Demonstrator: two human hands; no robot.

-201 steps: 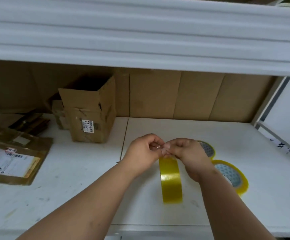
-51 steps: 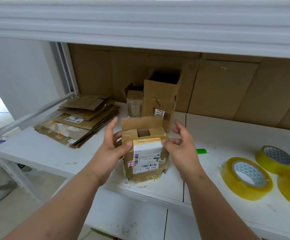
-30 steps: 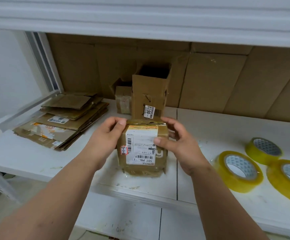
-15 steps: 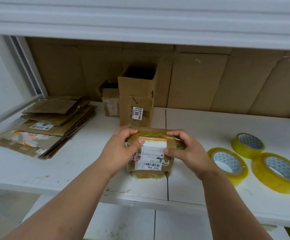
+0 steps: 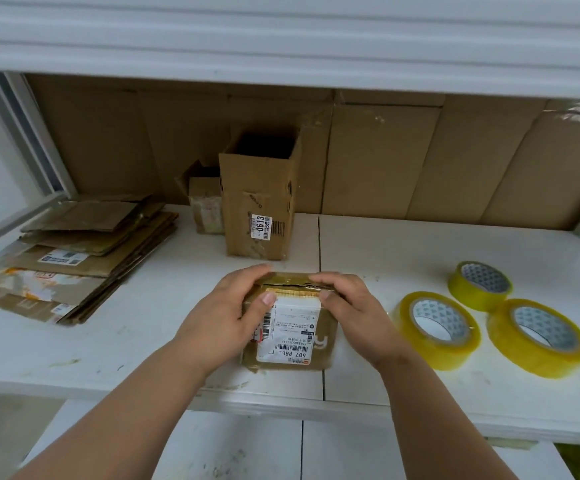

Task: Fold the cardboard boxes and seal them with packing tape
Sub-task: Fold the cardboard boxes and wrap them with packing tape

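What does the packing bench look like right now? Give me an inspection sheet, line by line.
Surface: white shelf top, scuffed and stained near its front edge.
Job's things: small cardboard box with shipping label, flaps folded shut, seam not yet taped; three rolls of yellow packing tape lying flat on the right.
Clutter: flattened cardboard stack at left; tall open box marked 0613 behind, a smaller box beside it.
Grippers: left hand and right hand grip the small box's top corners, fingers pressing the flaps down.
Cables: nothing seen.
Surroundings: cardboard sheets line the back wall; white shelf overhead.
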